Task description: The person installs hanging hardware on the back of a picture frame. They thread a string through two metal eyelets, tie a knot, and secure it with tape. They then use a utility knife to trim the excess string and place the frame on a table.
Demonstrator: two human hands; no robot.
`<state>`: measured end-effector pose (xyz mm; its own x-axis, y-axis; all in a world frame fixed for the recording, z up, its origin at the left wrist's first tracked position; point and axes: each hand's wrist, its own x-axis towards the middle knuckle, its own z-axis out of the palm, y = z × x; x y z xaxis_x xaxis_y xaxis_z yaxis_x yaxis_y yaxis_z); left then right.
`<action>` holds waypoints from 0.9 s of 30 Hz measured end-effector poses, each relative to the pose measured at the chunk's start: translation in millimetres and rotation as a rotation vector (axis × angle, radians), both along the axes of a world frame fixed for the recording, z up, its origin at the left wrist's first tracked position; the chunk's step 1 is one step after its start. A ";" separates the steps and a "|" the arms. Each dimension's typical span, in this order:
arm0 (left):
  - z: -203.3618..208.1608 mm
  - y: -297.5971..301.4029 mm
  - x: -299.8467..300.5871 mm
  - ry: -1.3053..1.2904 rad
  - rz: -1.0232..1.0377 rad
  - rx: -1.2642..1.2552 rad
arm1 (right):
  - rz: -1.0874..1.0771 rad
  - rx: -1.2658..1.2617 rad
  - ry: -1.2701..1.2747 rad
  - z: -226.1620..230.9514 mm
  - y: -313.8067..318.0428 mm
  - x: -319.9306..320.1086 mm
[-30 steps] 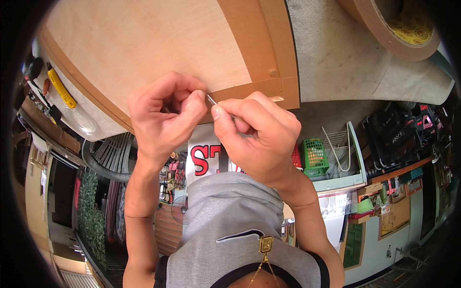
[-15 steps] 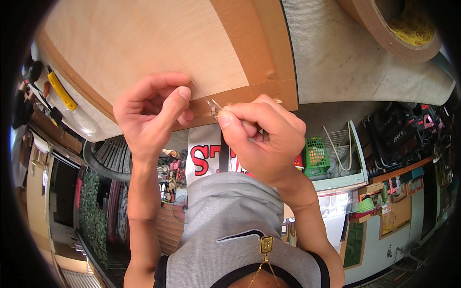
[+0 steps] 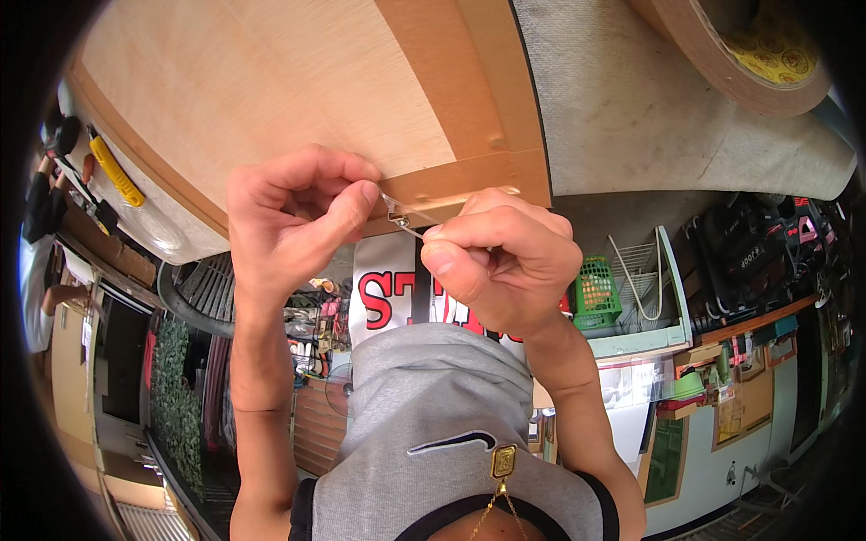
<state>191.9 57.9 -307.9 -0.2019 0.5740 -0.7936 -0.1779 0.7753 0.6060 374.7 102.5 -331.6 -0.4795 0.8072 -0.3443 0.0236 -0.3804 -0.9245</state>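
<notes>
A flat wooden panel lies in front of me, its border covered by brown tape. At its near edge sits a small metal ring hanger. My left hand pinches a thin clear cord between thumb and forefinger, just left of the hanger. On the other side, my right hand grips the cord in a thumb-and-finger pinch. The cord stretches between both hands at the hanger; whether it runs through the ring I cannot tell.
A big tape roll stands on the grey cloth-covered surface at the far right. A yellow utility knife lies left of the panel. Below right is a green basket. Another person is at the left edge.
My right hand has drawn slightly right and down from the hanger, with more cord showing. The left hand has come right, closer to the hanger. The panel shifted slightly left. A person appeared at left.
</notes>
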 end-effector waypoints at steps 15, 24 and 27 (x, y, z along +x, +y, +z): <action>-1.4 -3.7 5.5 0.145 0.019 0.010 | 0.086 0.088 -0.141 6.2 -0.6 -9.1; -5.6 -6.7 13.0 0.348 0.130 0.067 | 0.141 0.291 -0.357 9.6 -9.5 -23.5; -6.8 -8.8 12.2 0.309 0.166 0.092 | 0.135 0.362 -0.384 7.5 -13.5 -29.0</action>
